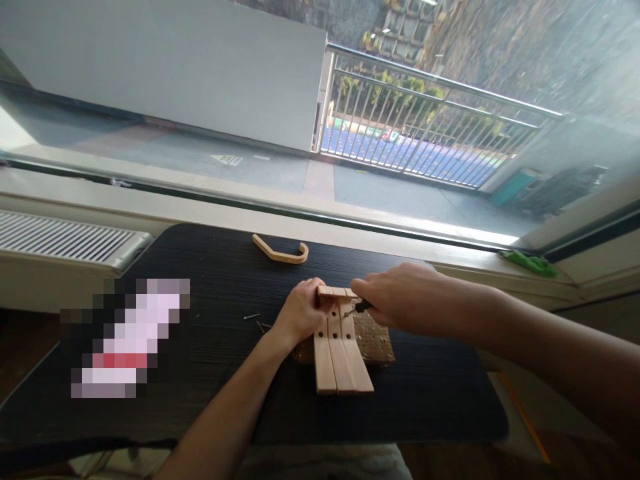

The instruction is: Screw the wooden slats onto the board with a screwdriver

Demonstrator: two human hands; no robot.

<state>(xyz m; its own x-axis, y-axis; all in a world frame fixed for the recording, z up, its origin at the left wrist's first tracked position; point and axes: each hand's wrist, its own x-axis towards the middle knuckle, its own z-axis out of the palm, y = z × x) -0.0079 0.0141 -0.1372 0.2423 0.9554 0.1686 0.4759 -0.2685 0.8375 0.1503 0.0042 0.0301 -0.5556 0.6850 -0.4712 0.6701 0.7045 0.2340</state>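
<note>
Three bent wooden slats [340, 363] lie side by side as one piece, with dark round holes across them and a raised lip at the far end. My left hand [303, 310] is closed around the left side of this piece near the lip. My right hand [387, 297] grips a screwdriver [361, 306] with a dark handle, mostly hidden by the fingers. Its thin shaft slants down left to the right slat, near a hole. Under the slats is a brown, pitted pad [374, 339], perhaps cardboard, with a shiny surface.
A single hooked wooden strip [283, 256] lies at the back of the black table [225, 267]. Loose screws [252, 317] are left of my left hand. A pixelated pinkish item [135, 327] lies at left. Beyond are a radiator [65, 240], a window and a green cloth [529, 263].
</note>
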